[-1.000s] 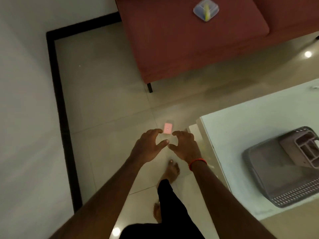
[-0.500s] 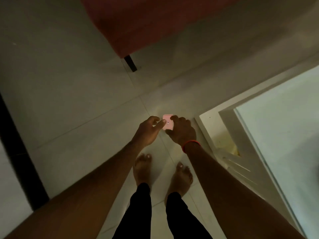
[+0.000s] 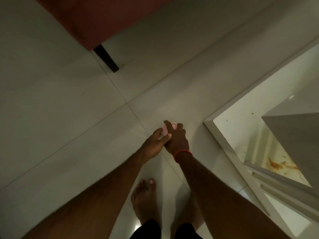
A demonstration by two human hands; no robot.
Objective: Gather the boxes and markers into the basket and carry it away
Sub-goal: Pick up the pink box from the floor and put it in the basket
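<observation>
A small pink box (image 3: 166,129) is down at the tiled floor, mostly covered by fingers. My right hand (image 3: 177,141), with a red band at the wrist, is closed over the box from the right. My left hand (image 3: 155,144) meets it from the left, thumb and fingers pressed against the box's near edge. Both hands grip the box together. The basket and the markers are out of view.
A red sofa (image 3: 96,18) with a dark leg (image 3: 107,58) stands at the top. The corner of a white table (image 3: 229,152) with a lower shelf (image 3: 276,163) is close on the right. My bare feet (image 3: 145,202) stand just below the hands.
I have bent lower, so the floor looks closer and the basket has left the view. Both hands went from hovering over the pink box to closing on it.
</observation>
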